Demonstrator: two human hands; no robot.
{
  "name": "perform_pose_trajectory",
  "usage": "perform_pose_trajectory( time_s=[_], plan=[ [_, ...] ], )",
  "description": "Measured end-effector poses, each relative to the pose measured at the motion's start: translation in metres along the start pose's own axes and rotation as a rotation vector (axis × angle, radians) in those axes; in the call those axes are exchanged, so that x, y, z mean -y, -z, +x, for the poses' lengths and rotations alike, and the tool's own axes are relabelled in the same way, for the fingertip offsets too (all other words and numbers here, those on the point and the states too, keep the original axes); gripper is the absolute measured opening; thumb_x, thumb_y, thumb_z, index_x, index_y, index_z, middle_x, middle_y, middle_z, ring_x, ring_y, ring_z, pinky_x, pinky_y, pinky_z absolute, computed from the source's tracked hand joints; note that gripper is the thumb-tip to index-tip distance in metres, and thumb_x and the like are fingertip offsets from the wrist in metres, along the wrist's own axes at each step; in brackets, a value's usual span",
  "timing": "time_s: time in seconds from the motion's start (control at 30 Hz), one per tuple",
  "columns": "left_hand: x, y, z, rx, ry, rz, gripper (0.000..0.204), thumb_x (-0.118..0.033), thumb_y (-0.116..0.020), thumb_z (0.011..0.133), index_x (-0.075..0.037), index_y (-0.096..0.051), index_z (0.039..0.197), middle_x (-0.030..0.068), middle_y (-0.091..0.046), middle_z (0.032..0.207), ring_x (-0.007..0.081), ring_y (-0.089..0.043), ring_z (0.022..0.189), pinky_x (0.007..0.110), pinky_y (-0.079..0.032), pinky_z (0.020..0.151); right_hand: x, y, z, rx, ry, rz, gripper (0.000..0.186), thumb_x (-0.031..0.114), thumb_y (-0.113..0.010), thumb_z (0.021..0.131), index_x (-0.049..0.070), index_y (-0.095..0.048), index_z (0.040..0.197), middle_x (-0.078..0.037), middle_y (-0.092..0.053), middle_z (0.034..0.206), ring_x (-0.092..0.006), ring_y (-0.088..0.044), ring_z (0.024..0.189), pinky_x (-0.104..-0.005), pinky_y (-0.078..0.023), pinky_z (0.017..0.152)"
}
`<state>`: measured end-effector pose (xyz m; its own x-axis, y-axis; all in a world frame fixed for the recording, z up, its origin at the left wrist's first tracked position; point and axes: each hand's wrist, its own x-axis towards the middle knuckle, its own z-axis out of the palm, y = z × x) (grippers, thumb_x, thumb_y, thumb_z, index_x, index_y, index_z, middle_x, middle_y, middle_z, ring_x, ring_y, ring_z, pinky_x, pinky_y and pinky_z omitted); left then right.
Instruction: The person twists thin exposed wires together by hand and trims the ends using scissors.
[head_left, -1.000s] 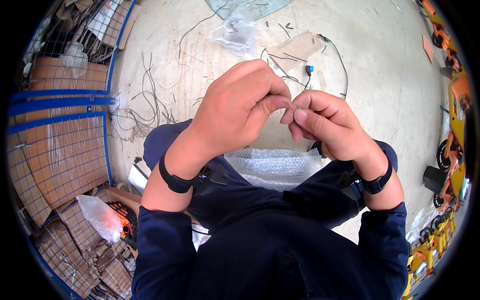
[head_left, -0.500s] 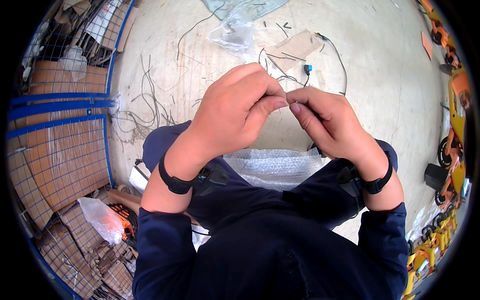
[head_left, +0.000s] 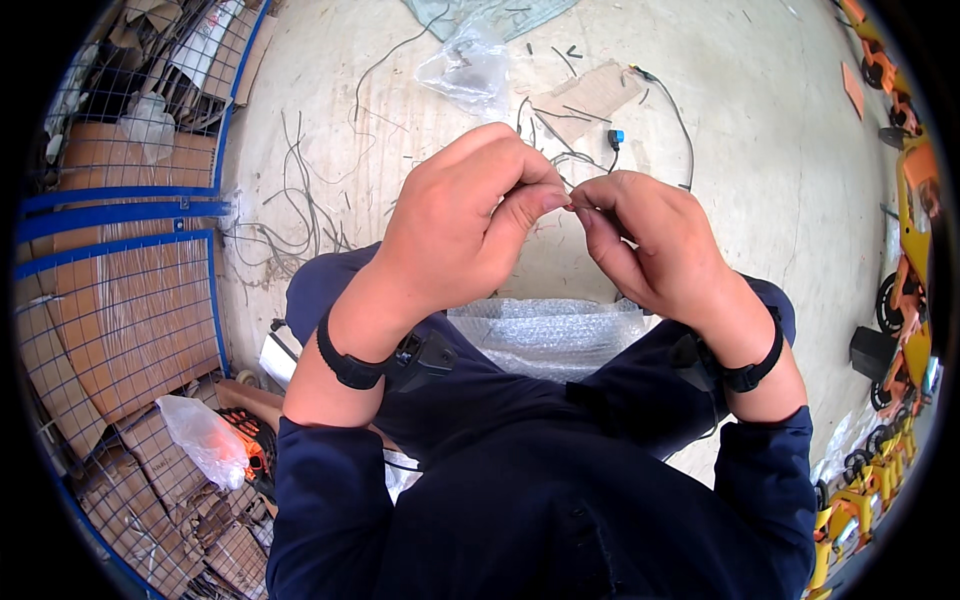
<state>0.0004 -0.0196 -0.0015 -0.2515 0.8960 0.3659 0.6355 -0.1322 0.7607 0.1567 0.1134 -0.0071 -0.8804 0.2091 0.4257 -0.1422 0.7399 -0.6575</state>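
"What's at the far left?"

"A blue mesh cage [head_left: 120,197], penning flattened cardboard [head_left: 135,310] so it can't slide onto the concrete floor [head_left: 790,200]. Along the floor's left edge, cables [head_left: 305,190] lie in a loose tangle, put aside, I suppose."

"And the left hand [head_left: 455,220]?"

"Thumb pressed to bent forefinger, hardly any gap, on a tiny reddish sliver [head_left: 571,207] (too small to name from here). It's raised off the floor, probably for a closer look."

"Underneath?"

"Bubble wrap [head_left: 545,335], between the legs [head_left: 640,400]. Toward the floor's far edge, a cardboard piece [head_left: 612,88] carries black offcuts [head_left: 587,114]; a blue-capped connector [head_left: 616,137] lies just beside it."

"And the right hand [head_left: 660,240]?"

"Its fingertips meet the left's, thumb and forefinger almost together. Likely steadying that sliver, though I can't tell whether they have it."

"Over there?"

"Yellow-and-orange wheeled frames [head_left: 915,225], lined along the floor's right edge, perhaps to leave sitting room."
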Motion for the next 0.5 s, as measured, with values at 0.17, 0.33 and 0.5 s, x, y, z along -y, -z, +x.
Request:
perform_pose_trajectory(
  time_s=[0.17,0.33,0.5],
  plan=[
    [0.0,0.001,-0.001,0.002,-0.018,-0.017,0.005,-0.007,-0.065,0.083,-0.003,-0.062,0.082,0.0055,-0.056,0.073,0.0154,-0.052,0.063,0.025,-0.041,0.056,0.009,0.003,-0.002,0.089,-0.187,0.193,0.012,0.002,-0.063,0.081,0.003,-0.062,0.093,-0.01,-0.06,0.068,-0.0245,-0.061,0.058,-0.0302,-0.048,0.053],
    [-0.003,0.002,-0.001,0.018,-0.048,-0.029,0.004,-0.006,-0.064,0.083,-0.003,-0.062,0.081,0.0046,-0.057,0.072,0.0149,-0.052,0.063,0.026,-0.041,0.055,0.013,0.004,-0.005,0.106,-0.297,0.331,0.008,0.003,-0.063,0.083,0.002,-0.064,0.091,-0.005,-0.057,0.06,-0.0108,-0.054,0.051,-0.0243,-0.044,0.051],
    [-0.002,0.003,-0.003,0.029,-0.04,-0.097,0.004,-0.004,-0.063,0.084,-0.002,-0.061,0.081,0.0053,-0.057,0.075,0.0142,-0.057,0.065,0.025,-0.043,0.057,0.015,0.006,-0.006,0.177,-0.453,0.498,0.01,0.004,-0.062,0.086,0.002,-0.066,0.094,0.002,-0.055,0.06,-0.0021,-0.045,0.053,-0.0205,-0.039,0.05]
  ],
)
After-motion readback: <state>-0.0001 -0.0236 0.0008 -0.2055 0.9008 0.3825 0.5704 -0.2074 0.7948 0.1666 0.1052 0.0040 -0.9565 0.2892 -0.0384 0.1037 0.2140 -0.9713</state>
